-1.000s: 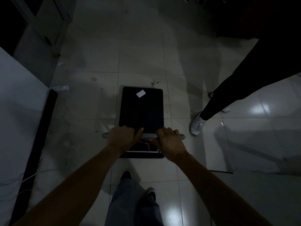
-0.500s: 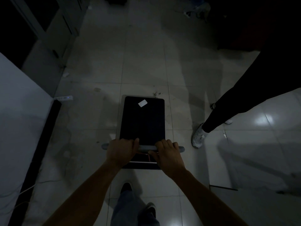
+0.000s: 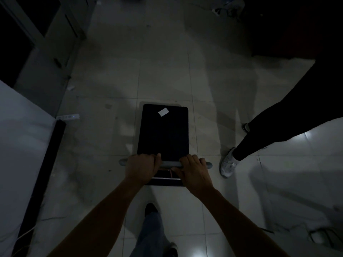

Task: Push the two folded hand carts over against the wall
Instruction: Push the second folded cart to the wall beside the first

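Note:
A hand cart (image 3: 164, 134) with a flat black deck and a small white label near its far edge stands on the tiled floor straight ahead of me. Its grey handle bar (image 3: 169, 163) runs crosswise at the near end. My left hand (image 3: 142, 168) is closed around the bar's left part, and my right hand (image 3: 194, 172) is closed around its right part. Only this one cart shows in the dim room; a second cart is out of sight.
Another person's leg in dark trousers with a white shoe (image 3: 228, 162) stands just right of the cart. A white surface (image 3: 20, 145) with a black strip and a power strip (image 3: 67, 117) lies left. A grey wall and doorway (image 3: 55, 34) are at the far left.
The cart and both hands have advanced over the tiles toward the far end of the room. The other person's foot now sits closer beside the cart's near end.

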Tool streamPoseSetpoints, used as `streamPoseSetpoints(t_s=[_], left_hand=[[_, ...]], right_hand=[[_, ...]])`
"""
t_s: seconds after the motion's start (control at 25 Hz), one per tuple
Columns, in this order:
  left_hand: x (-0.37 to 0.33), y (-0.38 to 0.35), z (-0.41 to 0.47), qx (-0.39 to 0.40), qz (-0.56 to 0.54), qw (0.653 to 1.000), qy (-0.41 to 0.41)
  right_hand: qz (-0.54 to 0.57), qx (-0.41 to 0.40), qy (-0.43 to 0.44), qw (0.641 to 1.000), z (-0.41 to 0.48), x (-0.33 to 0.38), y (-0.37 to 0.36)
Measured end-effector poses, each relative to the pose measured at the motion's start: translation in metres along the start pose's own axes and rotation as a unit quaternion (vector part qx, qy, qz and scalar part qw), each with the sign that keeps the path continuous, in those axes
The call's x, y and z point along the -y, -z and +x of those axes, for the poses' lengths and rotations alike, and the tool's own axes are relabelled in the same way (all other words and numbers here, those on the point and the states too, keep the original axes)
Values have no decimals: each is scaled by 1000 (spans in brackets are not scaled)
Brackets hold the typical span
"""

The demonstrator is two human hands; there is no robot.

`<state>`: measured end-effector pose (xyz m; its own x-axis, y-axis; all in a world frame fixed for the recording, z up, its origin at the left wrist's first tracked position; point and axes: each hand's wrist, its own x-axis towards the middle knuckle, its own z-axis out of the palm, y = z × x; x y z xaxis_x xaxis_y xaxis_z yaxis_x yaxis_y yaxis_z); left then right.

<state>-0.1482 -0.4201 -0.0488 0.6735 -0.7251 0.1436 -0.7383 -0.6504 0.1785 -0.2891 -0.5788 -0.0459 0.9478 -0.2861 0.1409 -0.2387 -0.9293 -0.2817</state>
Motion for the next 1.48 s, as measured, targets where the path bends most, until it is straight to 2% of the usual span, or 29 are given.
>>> streamPoseSetpoints(t_s=[0.52, 0.84, 1.04, 1.24, 1.48], left_hand=[[50, -22, 157, 30, 5, 999, 14], [73, -32, 274, 18, 10, 999, 32], [91, -37, 354, 5, 32, 999, 23], [110, -47, 427, 32, 50, 998, 12], [139, -61, 522, 22, 47, 998, -33]], right_hand=[[9, 13, -11, 1000, 155, -46, -13], [-2, 26, -6, 1000, 269, -90, -17], [12, 3, 1, 1000, 348, -118, -19], [11, -8, 15, 1000, 420, -148, -23], [-2, -3, 27, 1000, 520, -184, -28]])
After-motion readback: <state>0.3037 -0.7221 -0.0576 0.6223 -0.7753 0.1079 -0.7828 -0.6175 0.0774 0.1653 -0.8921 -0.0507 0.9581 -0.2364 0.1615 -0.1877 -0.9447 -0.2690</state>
